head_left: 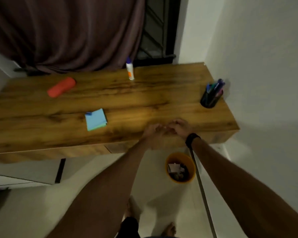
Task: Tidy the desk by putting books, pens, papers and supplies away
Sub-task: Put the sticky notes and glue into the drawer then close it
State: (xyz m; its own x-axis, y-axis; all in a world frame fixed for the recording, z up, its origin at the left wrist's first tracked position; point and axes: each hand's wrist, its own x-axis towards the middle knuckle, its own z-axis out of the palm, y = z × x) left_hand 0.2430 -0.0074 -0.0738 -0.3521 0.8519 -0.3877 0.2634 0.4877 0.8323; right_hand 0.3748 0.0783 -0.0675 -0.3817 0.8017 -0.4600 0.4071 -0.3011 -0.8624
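On the wooden desk lie a red pencil case at the back left, a blue pad of sticky notes in the middle, and an upright white glue bottle at the back. A black pen holder with several pens stands at the right end. My left hand and my right hand meet at the desk's front edge, fingertips touching each other. The image is blurred; I cannot tell whether anything small is held between them.
An orange waste bin with crumpled paper stands on the floor under the desk's right end. A dark curtain hangs behind the desk. White walls close off the right side. A white cabinet sits lower left.
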